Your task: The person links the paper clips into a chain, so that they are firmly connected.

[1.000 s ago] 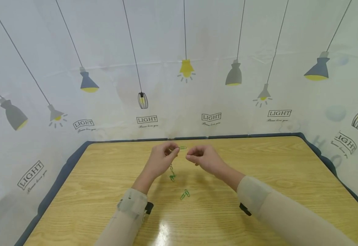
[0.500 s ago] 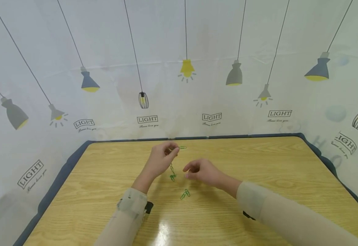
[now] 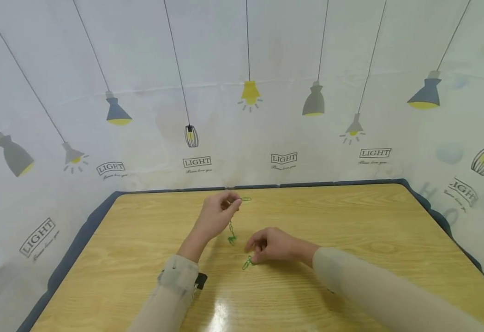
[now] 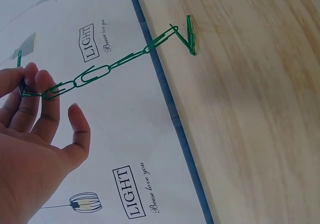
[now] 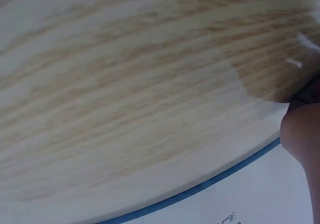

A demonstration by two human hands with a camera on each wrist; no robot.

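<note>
My left hand (image 3: 217, 214) pinches a chain of linked green paper clips (image 4: 92, 75) between thumb and fingertips above the table. One clip (image 3: 246, 199) sticks out to the right past the fingertips, while the rest of the chain hangs down and its folded lower end (image 3: 231, 240) is near the tabletop. Loose green paper clips (image 3: 247, 264) lie on the table nearer to me. Over them is my right hand (image 3: 276, 244), thumb tip right at the clips and index finger held apart from it. In the right wrist view only part of that hand (image 5: 302, 139) shows, with its fingertips hidden.
The wood-grain table (image 3: 370, 230) has a dark blue edging (image 3: 308, 184) along its back and sides. Behind it hangs a pale backdrop (image 3: 150, 138) printed with lamps and lettering. Both wrists have sleeves; a black strap piece (image 3: 201, 281) shows at the left one.
My right hand has come down and toward me, from beside the left hand to the loose paper clips. The left hand stays in place with the chain.
</note>
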